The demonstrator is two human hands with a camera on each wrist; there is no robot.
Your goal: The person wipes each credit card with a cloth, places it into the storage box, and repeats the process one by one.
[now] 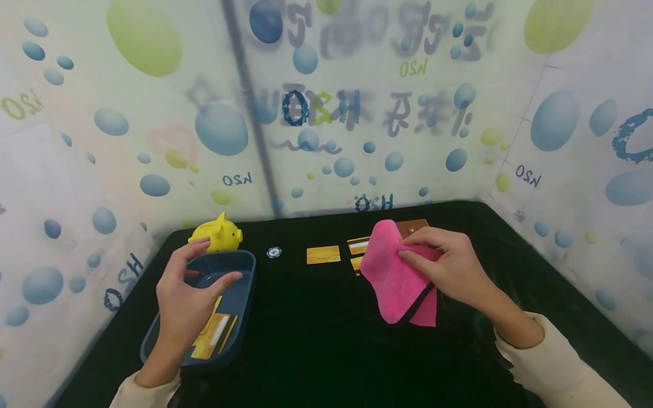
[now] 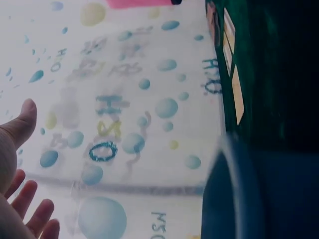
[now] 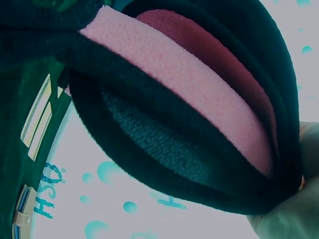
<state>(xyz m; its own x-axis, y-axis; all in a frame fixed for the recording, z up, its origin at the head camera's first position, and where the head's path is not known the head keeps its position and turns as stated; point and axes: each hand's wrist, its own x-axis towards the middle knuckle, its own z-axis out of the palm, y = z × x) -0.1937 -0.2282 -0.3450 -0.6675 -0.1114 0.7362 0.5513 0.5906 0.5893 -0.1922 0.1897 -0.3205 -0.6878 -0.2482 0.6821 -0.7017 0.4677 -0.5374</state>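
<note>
My right hand [image 1: 459, 266] pinches a soft pink cloth [image 1: 390, 272] with dark edging between thumb and fingers, holding it up over the right side of the table. In the right wrist view the cloth [image 3: 179, 84] hangs in curved folds, pink and dark layers alternating. Over the blue tray [image 1: 250, 289] is my left hand [image 1: 186, 300], its thumb and fingers spread apart around nothing. Gold cards [image 1: 216, 334] lie inside the tray, partly covered by that hand. In the left wrist view its thumb [image 2: 22, 122] and fingertips stand apart from the tray wall [image 2: 232, 169].
A yellow piggy bank [image 1: 216, 233] stands behind the tray. Rightward on the dark table [image 1: 306, 340] lie a poker chip [image 1: 274, 252], a gold card [image 1: 323, 255] and two striped cards [image 1: 358, 245] partly behind the cloth. A brown wallet [image 1: 412, 226] lies behind them. Printed curtains enclose the table.
</note>
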